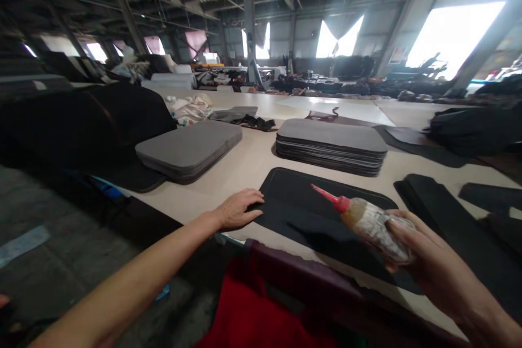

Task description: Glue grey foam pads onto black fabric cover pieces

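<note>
My left hand [238, 210] lies flat, palm down, on the near edge of a black padded panel [310, 217] with rounded corners. My right hand [416, 244] grips a translucent squeeze bottle [373, 231] above the panel's right side. The bottle is smeared with whitish residue, probably glue, and its red pointed nozzle [330, 198] aims left. The nozzle does not touch the panel.
The beige worktable [253, 160] holds stacks of grey foam pads [331, 147], [190, 149] and further black pieces [432, 196]. A dark red bin edge [302, 277] lies below the table's near edge. Dark material [81, 125] is heaped at left. Workshop benches and stock fill the background.
</note>
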`<action>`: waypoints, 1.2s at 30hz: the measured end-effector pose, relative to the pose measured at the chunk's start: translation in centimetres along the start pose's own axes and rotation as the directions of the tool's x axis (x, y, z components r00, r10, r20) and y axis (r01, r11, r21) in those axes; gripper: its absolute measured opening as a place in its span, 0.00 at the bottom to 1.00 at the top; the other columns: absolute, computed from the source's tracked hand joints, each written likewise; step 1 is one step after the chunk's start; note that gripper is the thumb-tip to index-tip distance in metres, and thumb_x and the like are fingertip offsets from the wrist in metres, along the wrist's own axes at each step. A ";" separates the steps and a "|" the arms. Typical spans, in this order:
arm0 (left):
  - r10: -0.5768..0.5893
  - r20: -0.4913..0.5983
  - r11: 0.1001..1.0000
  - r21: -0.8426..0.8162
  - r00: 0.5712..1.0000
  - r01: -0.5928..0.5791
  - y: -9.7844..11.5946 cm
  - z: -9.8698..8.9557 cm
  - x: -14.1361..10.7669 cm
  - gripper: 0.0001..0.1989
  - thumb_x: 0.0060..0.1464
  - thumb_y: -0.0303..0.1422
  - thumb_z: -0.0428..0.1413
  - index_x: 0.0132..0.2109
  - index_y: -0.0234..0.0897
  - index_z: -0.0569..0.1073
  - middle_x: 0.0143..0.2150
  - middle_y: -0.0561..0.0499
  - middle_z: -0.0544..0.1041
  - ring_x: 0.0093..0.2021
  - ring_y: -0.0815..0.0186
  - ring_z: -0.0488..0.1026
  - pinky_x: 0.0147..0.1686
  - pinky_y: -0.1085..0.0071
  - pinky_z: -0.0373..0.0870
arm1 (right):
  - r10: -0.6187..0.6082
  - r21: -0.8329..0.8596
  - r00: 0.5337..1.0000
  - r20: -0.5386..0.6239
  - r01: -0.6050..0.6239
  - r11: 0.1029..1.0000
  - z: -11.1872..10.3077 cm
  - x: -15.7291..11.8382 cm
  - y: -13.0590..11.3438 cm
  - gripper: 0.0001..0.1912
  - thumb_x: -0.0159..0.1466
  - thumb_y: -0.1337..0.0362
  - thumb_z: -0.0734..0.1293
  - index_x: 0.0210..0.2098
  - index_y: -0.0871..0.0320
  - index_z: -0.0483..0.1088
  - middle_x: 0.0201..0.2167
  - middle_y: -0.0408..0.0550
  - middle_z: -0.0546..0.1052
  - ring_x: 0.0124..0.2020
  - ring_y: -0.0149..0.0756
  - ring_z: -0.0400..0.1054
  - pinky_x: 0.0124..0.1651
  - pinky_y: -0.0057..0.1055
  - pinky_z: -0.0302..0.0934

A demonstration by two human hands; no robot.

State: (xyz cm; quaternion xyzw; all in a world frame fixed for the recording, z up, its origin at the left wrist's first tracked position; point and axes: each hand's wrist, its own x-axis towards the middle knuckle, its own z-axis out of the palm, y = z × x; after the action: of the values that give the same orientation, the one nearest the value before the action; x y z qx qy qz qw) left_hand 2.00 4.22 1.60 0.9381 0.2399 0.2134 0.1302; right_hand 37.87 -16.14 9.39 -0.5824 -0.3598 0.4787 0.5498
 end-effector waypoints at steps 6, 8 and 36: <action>0.002 -0.022 1.000 -0.024 1.000 -0.002 -0.4 0.4 -0.6 0.13 0.65 0.31 0.51 0.54 0.36 0.73 0.57 0.41 0.73 0.59 0.57 0.68 0.62 0.56 0.66 | 0.013 -0.282 0.989 0.149 0.030 0.959 3.1 1.7 0.0 0.26 0.60 0.42 0.69 0.49 0.52 0.67 0.35 0.44 0.74 0.32 0.36 0.65 0.26 0.26 0.59; 0.007 -0.029 1.000 -0.029 1.000 -0.007 -0.5 0.5 -0.6 0.13 0.66 0.30 0.50 0.53 0.36 0.73 0.57 0.41 0.73 0.59 0.57 0.68 0.62 0.57 0.66 | -0.051 -0.423 0.984 0.170 0.120 0.898 4.6 2.4 -0.1 0.24 0.62 0.43 0.68 0.49 0.52 0.67 0.35 0.43 0.75 0.35 0.38 0.67 0.31 0.29 0.61; 0.010 -0.066 1.000 0.030 0.998 -0.008 -1.0 1.4 -0.5 0.14 0.64 0.23 0.48 0.51 0.37 0.73 0.54 0.44 0.74 0.58 0.61 0.68 0.61 0.60 0.67 | -0.379 -0.718 0.796 0.473 0.597 0.357 12.9 6.0 -0.3 0.11 0.64 0.58 0.64 0.44 0.56 0.65 0.40 0.47 0.71 0.37 0.39 0.66 0.40 0.33 0.56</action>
State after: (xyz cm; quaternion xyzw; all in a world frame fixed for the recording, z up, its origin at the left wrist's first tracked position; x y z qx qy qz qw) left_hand 1.90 4.58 -0.15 0.9334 0.2432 0.2412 0.1071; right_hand 27.28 -6.57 9.56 -0.5782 -0.7605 0.1190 0.2705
